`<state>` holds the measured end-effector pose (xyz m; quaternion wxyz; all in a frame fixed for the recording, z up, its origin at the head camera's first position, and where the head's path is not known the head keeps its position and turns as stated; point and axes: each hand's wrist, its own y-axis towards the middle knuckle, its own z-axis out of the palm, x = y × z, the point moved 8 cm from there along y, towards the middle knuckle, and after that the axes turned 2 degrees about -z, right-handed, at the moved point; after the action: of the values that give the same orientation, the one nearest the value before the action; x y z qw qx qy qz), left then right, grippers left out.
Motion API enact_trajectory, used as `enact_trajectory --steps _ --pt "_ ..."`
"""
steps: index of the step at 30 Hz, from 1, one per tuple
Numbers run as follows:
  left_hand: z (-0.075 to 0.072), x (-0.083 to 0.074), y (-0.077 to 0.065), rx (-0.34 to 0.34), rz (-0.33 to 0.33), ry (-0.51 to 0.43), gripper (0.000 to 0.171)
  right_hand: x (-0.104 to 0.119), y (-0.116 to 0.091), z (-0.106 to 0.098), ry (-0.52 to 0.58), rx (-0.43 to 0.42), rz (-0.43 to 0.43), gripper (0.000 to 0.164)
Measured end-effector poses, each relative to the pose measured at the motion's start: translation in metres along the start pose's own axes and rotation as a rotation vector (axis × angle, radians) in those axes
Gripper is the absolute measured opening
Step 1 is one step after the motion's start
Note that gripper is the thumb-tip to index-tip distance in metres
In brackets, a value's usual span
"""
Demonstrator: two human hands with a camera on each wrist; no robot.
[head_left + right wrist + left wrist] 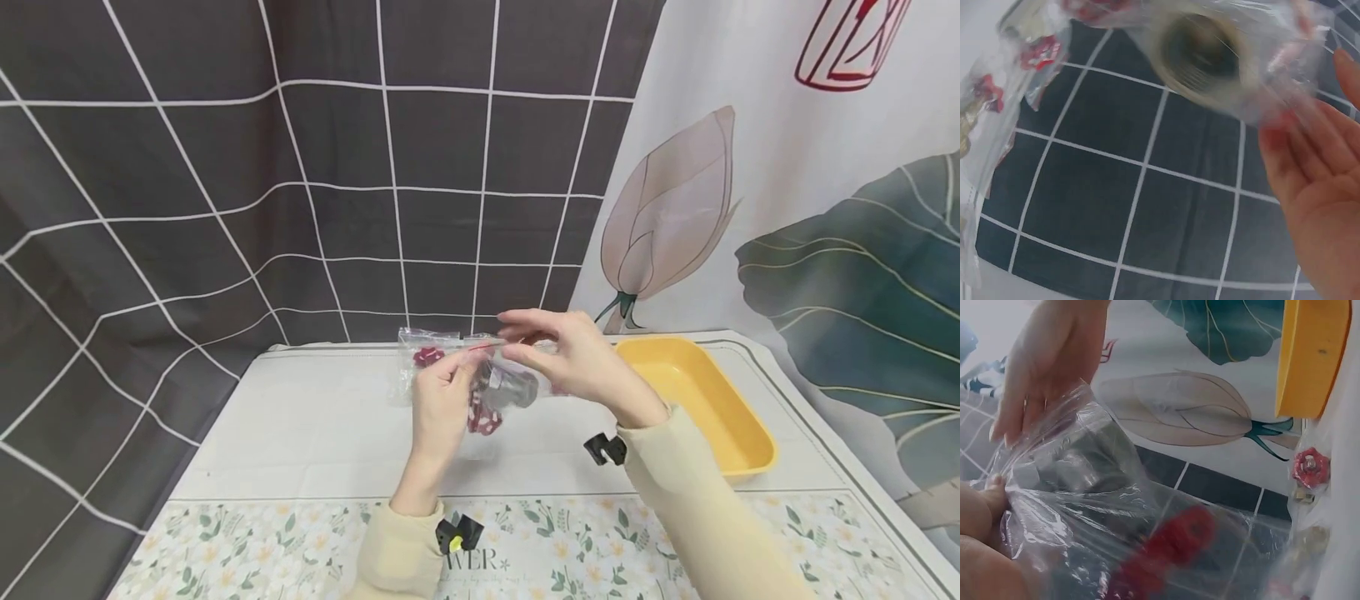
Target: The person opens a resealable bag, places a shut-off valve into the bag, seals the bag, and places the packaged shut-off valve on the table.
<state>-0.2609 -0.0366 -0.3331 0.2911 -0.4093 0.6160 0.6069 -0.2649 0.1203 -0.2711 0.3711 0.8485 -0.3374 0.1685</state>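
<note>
My left hand [442, 392] pinches the top of a clear zip bag [1054, 519] between thumb and fingers, and the bag hangs above the table. Inside it are a grey metal fitting [512, 386] with a round opening and a dark red part [483, 417], blurred in the wrist views. My right hand [570, 354] is at the bag's upper right, fingers stretched out and thumb apart from them. In the left wrist view, its straight fingers [1035, 403] overlap the bag's upper edge.
Behind the hands lies another clear bag with a red wheel-shaped handle [429, 357]. More bagged parts with red handles [1041, 53] show in the right wrist view. A yellow tray [693, 400] stands at the right. A flowered cloth [300, 542] covers the table's front, and a dark gridded curtain [435, 225] hangs behind.
</note>
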Motion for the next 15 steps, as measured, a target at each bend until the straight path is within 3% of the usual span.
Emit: enact_trajectory --steps 3,6,10,13,15 --pt "-0.007 0.0 0.001 -0.048 -0.007 0.041 0.024 -0.007 -0.017 0.003 0.011 -0.015 0.066 0.048" --pt "-0.011 -0.001 0.002 -0.063 -0.005 0.046 0.022 -0.02 -0.034 0.018 0.023 0.04 0.178 0.052" --pt "-0.013 -0.003 0.004 -0.051 -0.004 0.019 0.023 -0.033 -0.043 0.03 0.082 0.0 0.256 0.023" --pt "-0.014 -0.001 0.005 -0.038 -0.02 -0.001 0.024 -0.037 -0.043 0.028 0.126 -0.085 0.249 0.007" --pt "-0.015 0.003 0.005 -0.025 -0.04 -0.016 0.024 -0.038 -0.042 0.026 0.134 -0.116 0.235 0.005"
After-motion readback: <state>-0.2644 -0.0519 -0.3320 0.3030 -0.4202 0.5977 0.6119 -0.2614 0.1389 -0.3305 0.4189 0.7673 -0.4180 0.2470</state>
